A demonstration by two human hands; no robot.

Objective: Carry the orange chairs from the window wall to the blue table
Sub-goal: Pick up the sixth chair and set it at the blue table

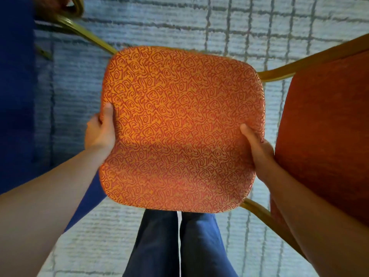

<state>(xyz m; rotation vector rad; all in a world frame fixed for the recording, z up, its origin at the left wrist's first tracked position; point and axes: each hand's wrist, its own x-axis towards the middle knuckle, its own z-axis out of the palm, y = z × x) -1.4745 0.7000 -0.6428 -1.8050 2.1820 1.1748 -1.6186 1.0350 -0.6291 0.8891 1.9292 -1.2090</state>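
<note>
An orange chair fills the middle of the head view, its patterned seat [181, 128] facing up at me and its plain orange backrest [327, 136] at the right. Gold metal legs [93, 40] stick out beyond the seat. My left hand [100, 130] grips the seat's left edge, thumb on top. My right hand [257, 148] grips the right edge near the backrest, thumb on top. The blue cloth of the table [16, 96] hangs along the left side, close to the chair.
A pale grey-blue carpet with dark grid lines [199, 23] covers the floor. My legs in dark blue trousers [175, 244] stand just behind the seat. Part of another gold chair frame [77, 7] shows at the top left by the blue cloth.
</note>
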